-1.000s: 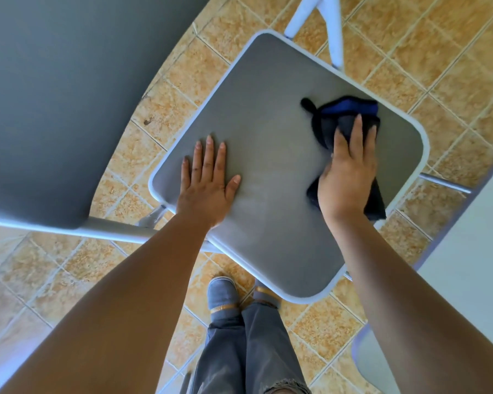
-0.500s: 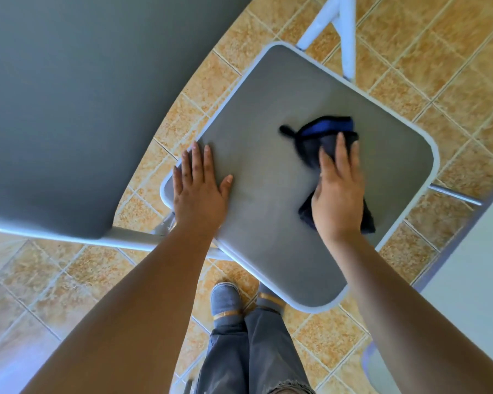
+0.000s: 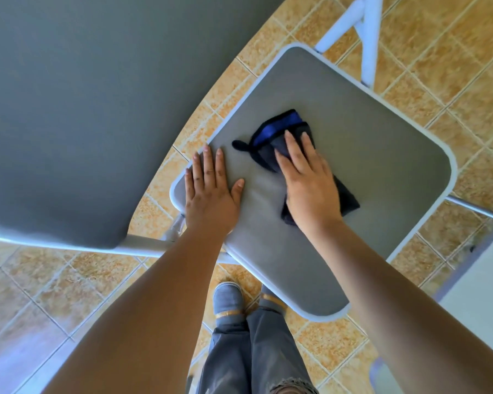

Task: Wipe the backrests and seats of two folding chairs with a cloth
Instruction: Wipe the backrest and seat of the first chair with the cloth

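Observation:
A folding chair's grey seat (image 3: 367, 155) with a pale rim fills the middle of the view. Its grey backrest (image 3: 77, 103) looms large at the upper left. A dark cloth with a blue edge (image 3: 276, 127) lies on the seat. My right hand (image 3: 308, 183) presses flat on the cloth with straight fingers. My left hand (image 3: 211, 189) rests flat on the seat's left corner, fingers straight. Part of the cloth is hidden under my right hand.
The white chair legs (image 3: 365, 32) stand beyond the seat on an orange tiled floor (image 3: 453, 66). My feet in grey shoes (image 3: 228, 300) are just below the seat's near edge. A pale surface (image 3: 484, 280) borders the right side.
My right hand has slid the cloth leftward across the seat, toward my left hand. My left hand has shifted to the seat's left corner.

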`<state>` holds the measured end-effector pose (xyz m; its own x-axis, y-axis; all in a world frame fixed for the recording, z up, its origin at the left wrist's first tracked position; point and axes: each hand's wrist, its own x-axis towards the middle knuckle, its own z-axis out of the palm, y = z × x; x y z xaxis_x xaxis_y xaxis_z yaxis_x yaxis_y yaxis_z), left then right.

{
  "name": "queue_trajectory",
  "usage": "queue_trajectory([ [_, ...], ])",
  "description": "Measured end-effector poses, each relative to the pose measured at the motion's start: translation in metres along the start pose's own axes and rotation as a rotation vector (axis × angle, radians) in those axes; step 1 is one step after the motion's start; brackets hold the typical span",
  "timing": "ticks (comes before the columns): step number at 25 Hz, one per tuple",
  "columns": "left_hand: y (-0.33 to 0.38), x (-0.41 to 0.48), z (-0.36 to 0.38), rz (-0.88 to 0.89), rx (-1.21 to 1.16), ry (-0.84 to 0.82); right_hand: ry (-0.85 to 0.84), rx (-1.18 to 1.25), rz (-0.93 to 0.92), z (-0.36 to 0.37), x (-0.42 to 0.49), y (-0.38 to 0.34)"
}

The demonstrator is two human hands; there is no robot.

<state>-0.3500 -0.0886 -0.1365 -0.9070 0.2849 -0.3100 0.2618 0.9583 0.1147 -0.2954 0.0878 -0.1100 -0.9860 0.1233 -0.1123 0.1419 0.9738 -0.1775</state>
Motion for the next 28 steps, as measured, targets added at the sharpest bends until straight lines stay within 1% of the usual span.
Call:
queue_trajectory([
  [2,-0.001,0.001,0.001,-0.005,-0.005,0.006,0.024,-0.021,0.124,-0.007,-0.006,0.02],
  [5,-0.001,0.001,0.002,-0.009,0.012,0.021,0.082,0.009,0.403,-0.016,0.032,0.035],
  [7,-0.001,-0.001,0.003,-0.011,0.017,0.025,0.085,0.035,0.456,-0.021,0.074,0.033],
  [9,0.0,-0.002,0.004,-0.015,0.023,0.027,0.033,0.037,0.381,-0.019,0.102,0.02],
  [11,0.002,-0.002,0.001,-0.022,0.031,0.01,-0.002,0.02,0.256,-0.011,0.102,-0.005],
  [14,0.001,-0.002,-0.005,-0.03,0.032,-0.037,-0.032,0.044,0.102,-0.003,0.056,-0.026],
  [16,0.001,-0.001,-0.01,-0.033,0.008,-0.078,-0.043,0.022,0.025,-0.004,0.02,-0.012],
  [17,0.002,-0.001,-0.013,-0.036,-0.017,-0.098,-0.036,0.007,0.041,-0.006,0.009,-0.002],
  [19,0.007,-0.002,-0.021,-0.056,-0.122,-0.153,-0.033,0.022,0.204,-0.009,0.001,0.004],
  [21,0.009,-0.004,-0.027,-0.08,-0.242,-0.205,-0.005,0.065,0.369,-0.009,0.005,-0.011],
  [22,0.008,-0.005,-0.028,-0.082,-0.271,-0.227,0.012,0.074,0.396,-0.008,0.008,-0.021],
  [24,0.003,-0.005,-0.029,-0.07,-0.271,-0.261,0.012,0.07,0.346,-0.002,0.005,-0.039],
  [28,0.002,-0.004,-0.027,-0.064,-0.28,-0.269,-0.003,0.021,0.096,0.007,-0.039,-0.052],
])
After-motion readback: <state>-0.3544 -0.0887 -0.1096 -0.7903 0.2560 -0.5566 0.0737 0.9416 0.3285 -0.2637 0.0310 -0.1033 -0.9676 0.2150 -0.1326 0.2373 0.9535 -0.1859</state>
